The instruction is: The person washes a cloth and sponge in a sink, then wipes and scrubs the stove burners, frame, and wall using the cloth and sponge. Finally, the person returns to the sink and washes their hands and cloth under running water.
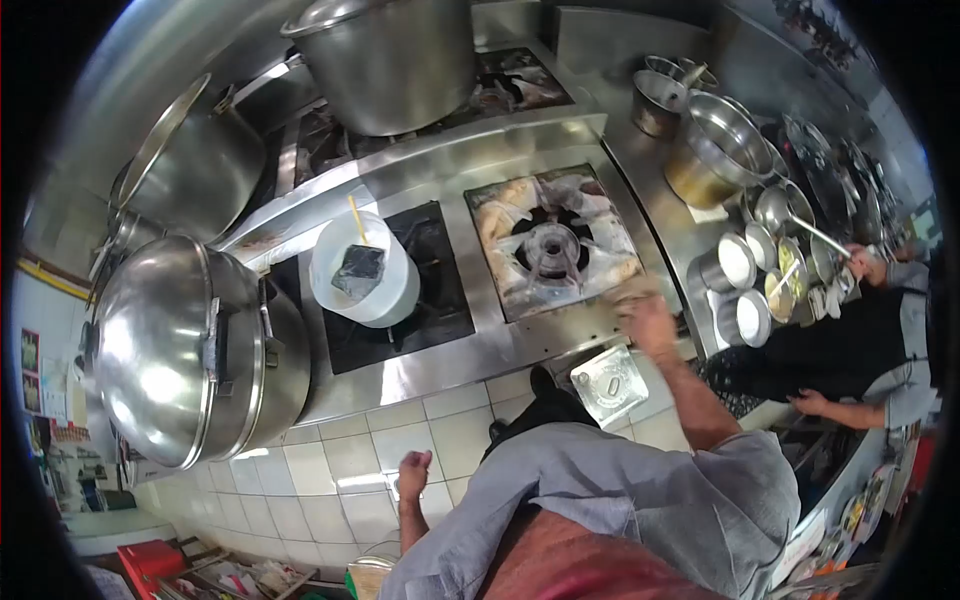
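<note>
My right hand (650,325) is at the front right edge of the stove, beside the open burner (552,250). Motion blurs its fingers, and whether it holds anything cannot be made out. Just below it is a rectangular steel lid (597,375) with a small handle. My left hand (413,474) hangs low over the tiled floor, its fingers curled in and nothing visible in them. On the dark left burner stands a white plastic bucket (395,295) with a dark block and a yellow stick inside.
A large domed steel pot (150,350) stands at the left, with tall pots (390,70) behind. On the right counter are a steel pot (715,150) and several bowls (737,262). Another person (840,340) stands at the right, a ladle (820,236) in one hand.
</note>
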The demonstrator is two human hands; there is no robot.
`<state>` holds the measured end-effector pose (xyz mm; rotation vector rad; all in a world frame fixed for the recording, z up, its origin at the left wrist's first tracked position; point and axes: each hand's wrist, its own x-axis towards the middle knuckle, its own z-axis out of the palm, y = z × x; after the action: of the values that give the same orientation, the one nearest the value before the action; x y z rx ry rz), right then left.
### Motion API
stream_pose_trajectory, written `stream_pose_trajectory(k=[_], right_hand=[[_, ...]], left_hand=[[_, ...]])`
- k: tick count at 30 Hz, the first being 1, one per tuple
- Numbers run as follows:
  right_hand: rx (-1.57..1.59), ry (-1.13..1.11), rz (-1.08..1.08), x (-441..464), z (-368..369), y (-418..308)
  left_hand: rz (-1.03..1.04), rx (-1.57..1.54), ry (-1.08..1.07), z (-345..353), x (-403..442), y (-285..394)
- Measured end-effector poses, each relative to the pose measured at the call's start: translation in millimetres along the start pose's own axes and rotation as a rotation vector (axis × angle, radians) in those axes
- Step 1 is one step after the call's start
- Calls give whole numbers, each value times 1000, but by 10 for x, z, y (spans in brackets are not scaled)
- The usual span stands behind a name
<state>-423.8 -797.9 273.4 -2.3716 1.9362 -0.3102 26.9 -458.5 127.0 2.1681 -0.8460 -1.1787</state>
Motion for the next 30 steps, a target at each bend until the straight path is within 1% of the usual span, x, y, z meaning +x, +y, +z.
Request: stream_pose_trajectory(k=[1, 3, 4, 5, 7, 8, 9, 10, 11, 12, 13, 14, 15, 16, 17, 18, 19, 20, 21, 22, 23, 24, 25, 26, 27, 28, 29, 30], right_hand=[[-103, 103, -84, 182, 88, 312], [-333, 341, -215, 546, 300, 967], [-137, 154, -117, 886, 496, 1260], [59, -46, -25, 1179, 682, 1383], [908, 382, -63, 1702, 364, 1027], [980, 411, 120, 2135, 452, 1076], [1063, 449, 302, 2560, 543, 1133], [1411, 492, 388, 2821, 288, 751], [1616, 500, 281, 3258, 436, 745], [1749, 373, 247, 3657, 536, 631], [1786, 341, 474, 3975, 621, 391], [1905, 344, 502, 4341, 957, 171], [2013, 344, 543, 4434, 1046, -199], [1349, 384, 712, 4469, 1160, -613], [684, 416, 791, 4293, 994, -1216], [977, 332, 669, 4139, 1093, -1526], [1705, 43, 485, 3965, 1191, -1750], [2142, -315, 382, 3769, 1184, -1947], [2261, -527, 316, 3519, 1109, -2035], [2198, -693, 397, 3337, 1107, -2059], [2174, -819, 423, 2974, 886, -2106], [2115, -888, 381, 2605, 678, -2145], [2081, -985, 409, 2251, 603, -2099], [1964, -1002, 378, 1893, 487, -2106], [1862, -1109, 506, 1548, 294, -2129], [1789, -1291, 526, 1278, 246, -2126], [1790, -1494, 505, 1095, 407, -2096], [1769, -1497, 526, 903, 550, -2131]], left_hand=[[33, -188, 90, -120, -51, 496], [198, -219, 225, -340, -156, 1447], [332, -97, 342, -421, -183, 1851], [453, 35, 460, -495, -217, 2224], [711, 293, 698, -572, -208, 2998], [739, 259, 741, -561, -147, 3254], [764, 230, 794, -550, -51, 3475], [733, 319, 817, -548, 23, 3651], [703, 408, 845, -567, 104, 3801], [677, 478, 852, -586, 185, 3937], [647, 543, 847, -595, 239, 4010], [600, 543, 889, -598, 321, 4031], [527, 619, 892, -574, 378, 4015], [463, 692, 895, -579, 456, 4019], [431, 693, 931, -629, 530, 4041], [391, 730, 844, -659, 548, 4024], [341, 753, 747, -643, 522, 3973], [393, 743, 769, -647, 557, 3938], [431, 738, 807, -657, 564, 3898], [419, 755, 771, -658, 537, 3874], [412, 769, 747, -673, 527, 3872], [426, 768, 803, -640, 502, 3861], [446, 767, 847, -582, 476, 3858], [448, 735, 839, -557, 457, 3853], [463, 702, 818, -538, 427, 3843], [456, 675, 818, -519, 401, 3834], [460, 646, 818, -503, 362, 3814], [445, 622, 736, -512, 281, 3803]])
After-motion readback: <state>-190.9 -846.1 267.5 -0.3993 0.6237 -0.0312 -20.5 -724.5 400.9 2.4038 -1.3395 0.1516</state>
